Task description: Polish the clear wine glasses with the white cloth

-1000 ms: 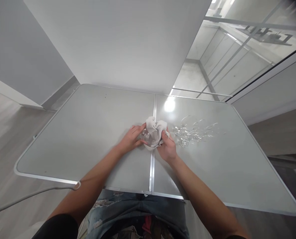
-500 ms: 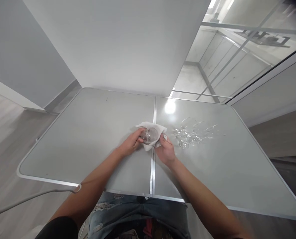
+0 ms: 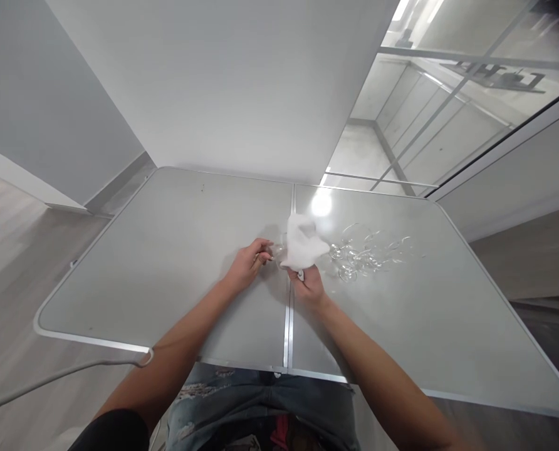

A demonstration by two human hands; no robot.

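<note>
Over the table's centre seam, my left hand (image 3: 250, 266) pinches the left end of a clear drinking glass (image 3: 279, 252). A white cloth (image 3: 304, 241) hides most of the glass's right side. From below, my right hand (image 3: 310, 287) is closed on the cloth, with a small white bit of it showing between the fingers. Whether the right fingers also touch the glass is hidden. Just right of the cloth lies a cluster of clear, shiny curved shapes (image 3: 361, 255), like transparent glassware; their exact kind is hard to make out.
The pale folding table (image 3: 167, 250) has a metal rim and a metal centre seam (image 3: 287, 338). A white panel (image 3: 223, 81) rises behind it, and a glass-paned door (image 3: 430, 119) stands at the back right. A pale cable (image 3: 73, 374) runs by the front left edge.
The cloth has been lifted and turned over the glass, now bunched higher and covering its opening. My right hand has shifted slightly lower; my left has slid slightly left along the glass.
</note>
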